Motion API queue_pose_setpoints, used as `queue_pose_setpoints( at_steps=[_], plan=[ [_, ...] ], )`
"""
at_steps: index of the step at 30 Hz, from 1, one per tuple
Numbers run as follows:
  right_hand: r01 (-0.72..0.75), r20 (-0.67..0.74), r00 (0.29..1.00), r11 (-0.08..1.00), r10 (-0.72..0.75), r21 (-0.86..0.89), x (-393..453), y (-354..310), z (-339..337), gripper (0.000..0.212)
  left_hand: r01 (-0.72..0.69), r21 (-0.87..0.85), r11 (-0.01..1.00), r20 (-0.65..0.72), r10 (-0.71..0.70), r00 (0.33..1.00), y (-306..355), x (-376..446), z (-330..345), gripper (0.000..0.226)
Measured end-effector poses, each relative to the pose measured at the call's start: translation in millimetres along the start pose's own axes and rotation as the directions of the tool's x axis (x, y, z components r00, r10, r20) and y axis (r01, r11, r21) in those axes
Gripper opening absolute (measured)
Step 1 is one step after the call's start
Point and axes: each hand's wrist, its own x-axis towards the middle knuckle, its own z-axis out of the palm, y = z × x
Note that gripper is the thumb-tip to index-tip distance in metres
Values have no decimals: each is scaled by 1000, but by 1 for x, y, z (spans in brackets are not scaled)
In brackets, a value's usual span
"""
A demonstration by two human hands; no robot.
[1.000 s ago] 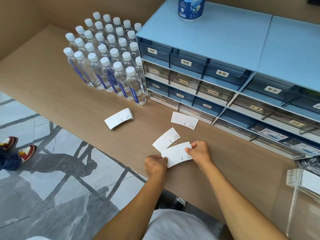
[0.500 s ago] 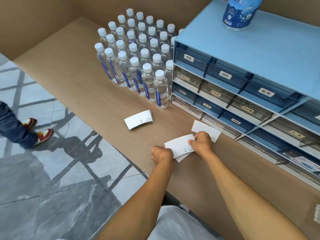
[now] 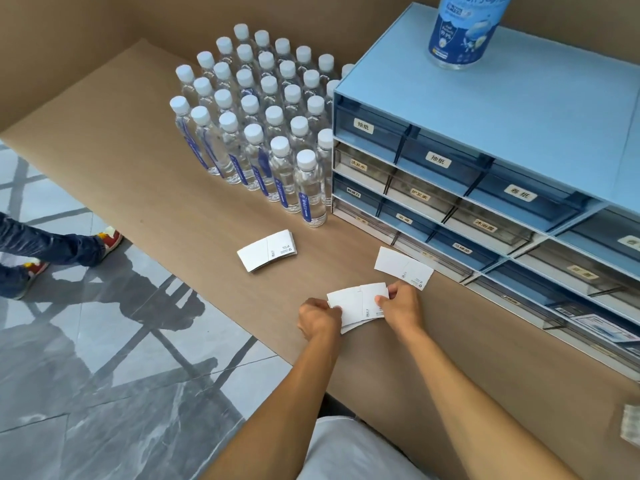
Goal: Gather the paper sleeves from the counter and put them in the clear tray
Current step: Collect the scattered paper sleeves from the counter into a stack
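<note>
A small stack of white paper sleeves (image 3: 358,303) is held between both hands just above the brown counter (image 3: 138,188). My left hand (image 3: 317,318) grips its left end and my right hand (image 3: 401,306) pinches its right end. A second pile of sleeves (image 3: 266,251) lies on the counter to the upper left, in front of the bottles. Another flat sleeve (image 3: 403,266) rests beyond my right hand, against the drawer unit. A corner of the clear tray (image 3: 630,424) shows blurred at the right edge.
Several rows of capped water bottles (image 3: 263,133) stand at the back of the counter. A blue drawer cabinet (image 3: 485,161) fills the right side, with a blue-labelled bottle (image 3: 464,29) on top. Another person's legs and shoes (image 3: 52,251) are on the tiled floor at left.
The sleeve held by both hands has been laid over the loose sleeve beside it, and the two are now gripped together. The camera view has swung left, so the clear tray is nearly out of view.
</note>
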Motion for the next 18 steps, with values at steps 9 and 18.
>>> queue_pose_setpoints(
  at_steps=[9, 18],
  plan=[
    [-208, -55, 970, 924, 237, 320, -5, 27, -21, 23, -128, 186, 974, 132, 104, 986, 16, 5, 19, 19],
    [-209, -246, 910, 881, 334, 425, 26, 11, -55, 43, -374, 329, 867, 316, 272, 909, 76, 6, 78, 35]
  ],
)
